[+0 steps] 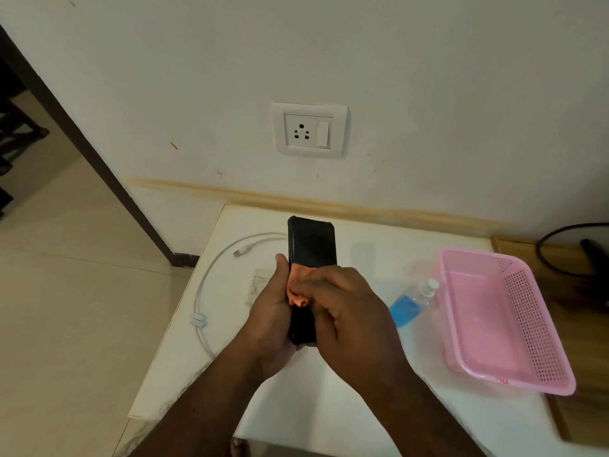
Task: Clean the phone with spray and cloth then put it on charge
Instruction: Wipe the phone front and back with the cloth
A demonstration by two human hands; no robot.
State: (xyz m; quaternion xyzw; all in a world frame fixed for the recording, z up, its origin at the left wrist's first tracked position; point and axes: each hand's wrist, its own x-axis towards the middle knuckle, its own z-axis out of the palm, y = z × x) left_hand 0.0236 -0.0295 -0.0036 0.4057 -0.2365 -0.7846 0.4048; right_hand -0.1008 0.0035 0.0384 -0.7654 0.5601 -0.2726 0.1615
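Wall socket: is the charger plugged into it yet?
No. The wall socket has nothing in it, and the white cable's USB plug lies loose on the table.

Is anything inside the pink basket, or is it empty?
Empty. The pink basket shows only its bare bottom and holey walls. The spray bottle lies outside it, on the table.
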